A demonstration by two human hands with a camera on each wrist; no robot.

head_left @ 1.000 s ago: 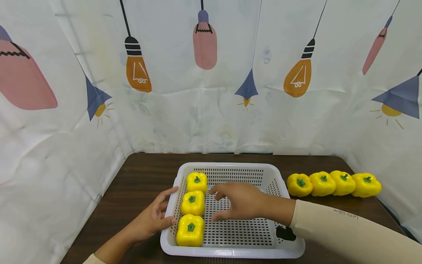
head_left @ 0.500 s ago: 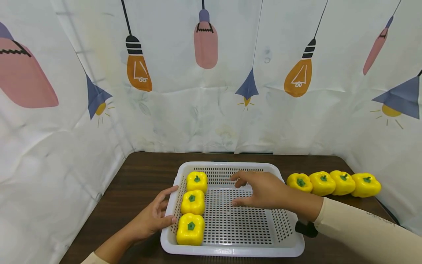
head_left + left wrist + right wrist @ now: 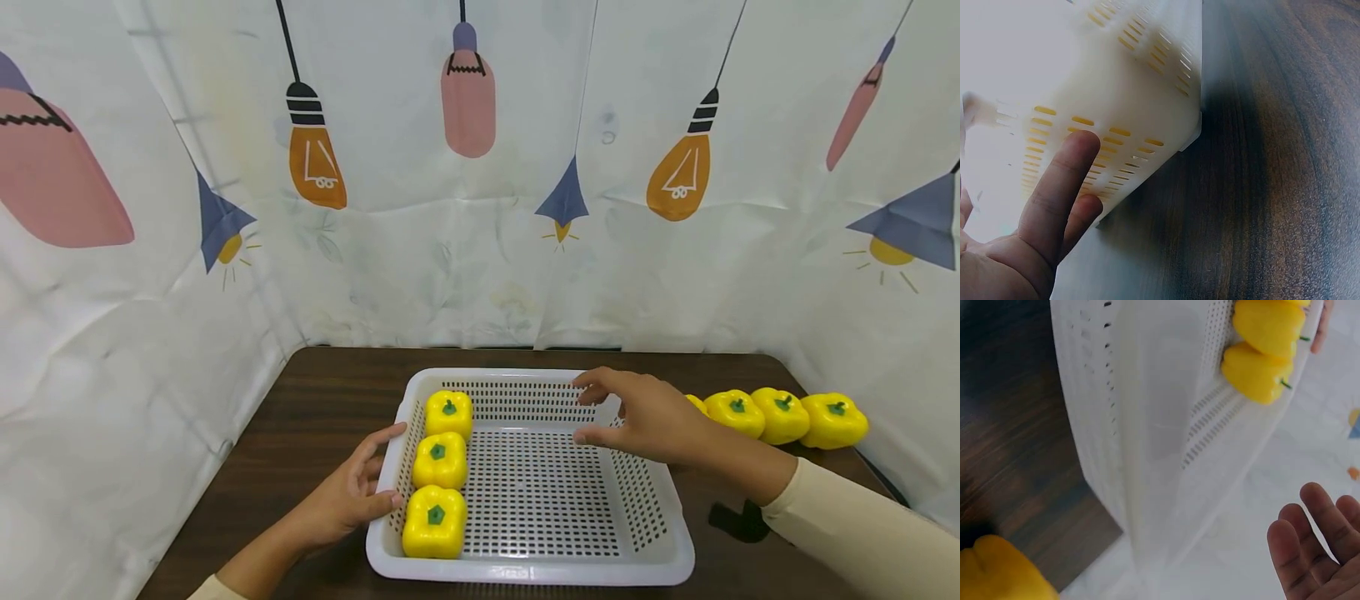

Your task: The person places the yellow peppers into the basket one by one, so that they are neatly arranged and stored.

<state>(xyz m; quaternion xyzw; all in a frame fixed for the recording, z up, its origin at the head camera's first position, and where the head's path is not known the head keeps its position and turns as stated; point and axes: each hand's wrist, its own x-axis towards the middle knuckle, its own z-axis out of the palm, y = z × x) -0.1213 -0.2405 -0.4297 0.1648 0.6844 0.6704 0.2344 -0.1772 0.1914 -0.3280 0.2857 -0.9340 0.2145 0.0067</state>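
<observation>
Peppers [image 3: 439, 468], three of them, yellow with green stems, are lined up from near to far along the left wall of a white perforated basket [image 3: 528, 573] in the head view. The basket is set on a dark, wood-grained counter [image 3: 345, 379]. Its left wall is touched from outside by the left hand [image 3: 348, 493], unclenched, with thumb and forefinger spread apart along the rim. The right hand [image 3: 652, 417] is poised over the basket's far right corner, fingers loosely bent and nothing grasped. At the right of the counter, four more yellow peppers [image 3: 778, 422] are ranged side by side, the leftmost mostly hidden by the right hand. A black object [image 3: 738, 522] is seen just beside the right wrist, near a cream sleeve [image 3: 847, 517]. The scene is backed by a white sheet [image 3: 480, 267] printed with hanging lamps.

In the left wrist view, a corner of the basket is shown from outside, its slotted wall met by two extended fingers [image 3: 1054, 194] of the left hand. Yellow is glimpsed through the slots.

In the right wrist view, the right hand is pictured empty, fingers parted, apart from the basket. Peppers are seen inside the far wall, with left-hand fingertips partly visible beyond.
</observation>
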